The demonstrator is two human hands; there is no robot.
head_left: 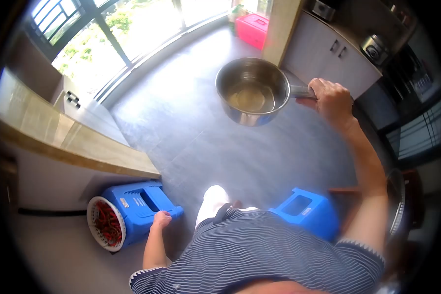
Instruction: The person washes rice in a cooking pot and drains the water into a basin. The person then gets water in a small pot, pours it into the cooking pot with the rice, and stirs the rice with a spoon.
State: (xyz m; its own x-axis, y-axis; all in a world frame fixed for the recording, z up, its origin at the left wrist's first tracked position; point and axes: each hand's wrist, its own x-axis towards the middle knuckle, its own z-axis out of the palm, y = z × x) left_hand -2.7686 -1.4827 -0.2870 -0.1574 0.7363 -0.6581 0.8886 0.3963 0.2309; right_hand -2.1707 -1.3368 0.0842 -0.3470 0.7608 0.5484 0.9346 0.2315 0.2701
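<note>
A steel saucepan [252,93] is held up over the grey floor, with a little pale liquid or shine at its bottom. My right hand [330,100] is closed round the pan's handle at the upper right. Down at the lower left, my left hand [162,219] hangs beside a blue plastic stool [137,208]; its fingers look curled, and whether they touch the stool or hold anything cannot be made out. Against that stool is a white basket [91,220] of red items that look like chillies.
Another blue stool [308,210] stands at the lower right, near my body. A stone-edged counter [73,139] runs along the left. Cabinets [318,49] line the upper right, and a pink box [252,30] sits near the windows.
</note>
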